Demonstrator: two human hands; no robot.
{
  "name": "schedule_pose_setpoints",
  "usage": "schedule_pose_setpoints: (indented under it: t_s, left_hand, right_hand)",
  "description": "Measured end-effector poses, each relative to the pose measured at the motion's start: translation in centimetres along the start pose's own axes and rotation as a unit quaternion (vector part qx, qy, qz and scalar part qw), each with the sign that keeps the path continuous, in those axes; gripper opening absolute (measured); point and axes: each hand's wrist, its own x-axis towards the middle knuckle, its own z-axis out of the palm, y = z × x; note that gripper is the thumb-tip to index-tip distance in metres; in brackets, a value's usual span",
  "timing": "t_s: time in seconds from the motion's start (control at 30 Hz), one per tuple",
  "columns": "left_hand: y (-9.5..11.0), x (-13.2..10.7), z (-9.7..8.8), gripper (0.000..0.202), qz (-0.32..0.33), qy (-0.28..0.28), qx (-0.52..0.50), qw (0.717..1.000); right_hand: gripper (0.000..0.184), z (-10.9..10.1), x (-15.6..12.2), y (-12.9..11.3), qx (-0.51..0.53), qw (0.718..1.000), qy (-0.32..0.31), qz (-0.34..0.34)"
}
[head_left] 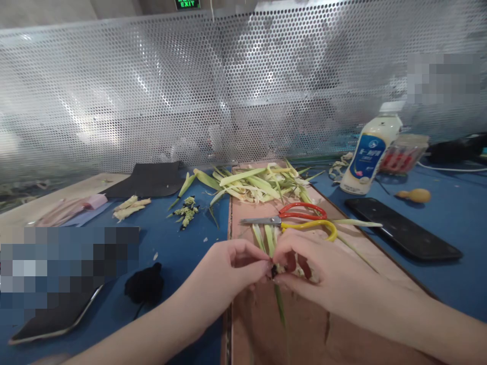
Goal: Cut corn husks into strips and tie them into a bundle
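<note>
My left hand (232,266) and my right hand (315,268) meet over a brown board (304,324), fingers pinched together on thin green leaf strips (266,238) and a small dark piece between the fingertips. One strip (280,309) trails down toward me. Red-and-yellow-handled scissors (292,218) lie on the board just beyond my hands. Behind the scissors sits a pile of pale green leaf strips (258,185).
A white bottle (371,154) stands at the right, with a black phone (403,228) and a small yellow gourd-shaped thing (414,195) on the blue table (449,213). At the left lie a black lump (144,285), a woven leaf piece (186,210) and a dark mat (150,178). A perforated metal screen (190,86) stands behind.
</note>
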Motion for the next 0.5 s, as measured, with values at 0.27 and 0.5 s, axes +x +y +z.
schedule_pose_setpoints:
  t_s: [0.27, 0.5]
  left_hand:
    - [-0.22, 0.08, -0.03, 0.013, 0.008, -0.002, 0.007, 1.000]
    - [-0.41, 0.02, -0.12, 0.012, 0.006, -0.007, 0.020, 1.000]
  right_hand:
    - [0.012, -0.53, 0.01, -0.38, 0.008, 1.000, -0.021, 0.015]
    - [0.009, -0.63, -0.05, -0.32, 0.036, 0.998, -0.034, 0.026]
